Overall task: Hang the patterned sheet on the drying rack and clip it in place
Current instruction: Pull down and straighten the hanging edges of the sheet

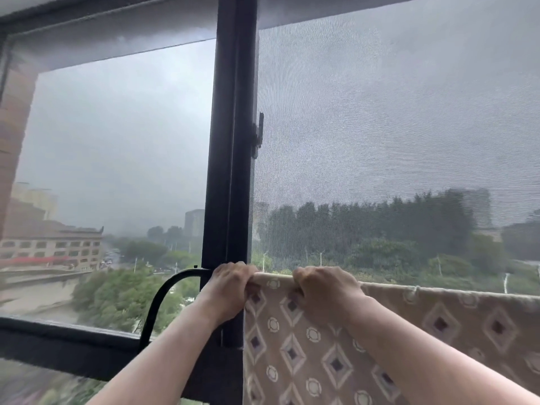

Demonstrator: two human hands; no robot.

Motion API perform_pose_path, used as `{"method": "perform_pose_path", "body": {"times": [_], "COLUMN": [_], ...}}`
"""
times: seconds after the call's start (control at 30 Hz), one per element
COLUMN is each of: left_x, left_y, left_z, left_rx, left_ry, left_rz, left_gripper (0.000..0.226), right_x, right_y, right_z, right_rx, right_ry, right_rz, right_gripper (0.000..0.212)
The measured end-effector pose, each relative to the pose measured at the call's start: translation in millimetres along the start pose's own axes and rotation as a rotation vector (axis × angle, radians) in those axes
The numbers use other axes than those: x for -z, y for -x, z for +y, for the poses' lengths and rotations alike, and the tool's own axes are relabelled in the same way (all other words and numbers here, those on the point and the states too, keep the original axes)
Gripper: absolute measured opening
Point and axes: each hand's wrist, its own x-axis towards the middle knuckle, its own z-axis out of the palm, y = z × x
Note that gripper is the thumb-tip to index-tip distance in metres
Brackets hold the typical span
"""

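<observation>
The patterned sheet (321, 355), beige with brown diamonds and white circles, hangs over a horizontal bar of the drying rack and runs off to the right. The rack's black curved tube (163, 290) shows bare to the left of the sheet. My left hand (230, 285) grips the sheet's top left corner on the bar. My right hand (321, 290) grips the sheet's top edge just to the right, fingers curled over the fold. No clip is in sight.
A black window mullion (230, 141) stands directly behind my hands, with a latch (258, 135) on it. A mesh screen (394, 127) covers the right pane. The black sill frame (67, 343) crosses the lower left. Buildings and trees lie far below outside.
</observation>
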Motion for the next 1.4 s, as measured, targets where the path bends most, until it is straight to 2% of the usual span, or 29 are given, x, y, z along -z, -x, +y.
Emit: {"method": "perform_pose_path", "body": {"times": [0.07,0.13,0.23,0.47,0.63,0.83,1.17,1.4], "left_x": [1.4,2.5,6.3,9.6,16.3,23.1,79.7,133.0], "left_y": [3.2,6.6,11.9,31.3,31.9,42.5,111.8,190.2], "left_z": [-4.2,-9.6,-15.3,-16.9,-4.9,4.6,62.0,151.2], "left_rx": [0.014,0.035,0.089,0.143,0.146,0.171,0.24,0.337], "left_ry": [0.024,0.033,0.029,-0.028,-0.003,0.111,0.276,0.284], "left_rz": [0.016,0.001,-0.035,-0.1,-0.1,-0.059,0.063,0.097], "left_gripper": [0.003,0.028,0.048,0.066,0.067,0.066,0.053,0.048], "right_x": [1.9,3.9,5.4,12.8,15.4,15.5,47.7,68.4], "right_y": [1.3,1.5,2.6,10.5,15.3,32.2,93.0,170.0], "right_z": [-4.3,-9.1,-15.9,-28.4,-25.3,-17.9,-43.0,-57.9], "right_rx": [0.057,0.085,0.071,0.006,-0.032,-0.017,-0.066,-0.022], "right_ry": [0.014,-0.01,-0.032,-0.063,-0.08,-0.144,-0.545,-0.766], "right_rz": [0.026,0.048,0.077,0.031,0.004,0.054,0.134,0.086], "right_gripper": [0.028,0.03,0.028,0.028,0.028,0.05,0.044,0.039]}}
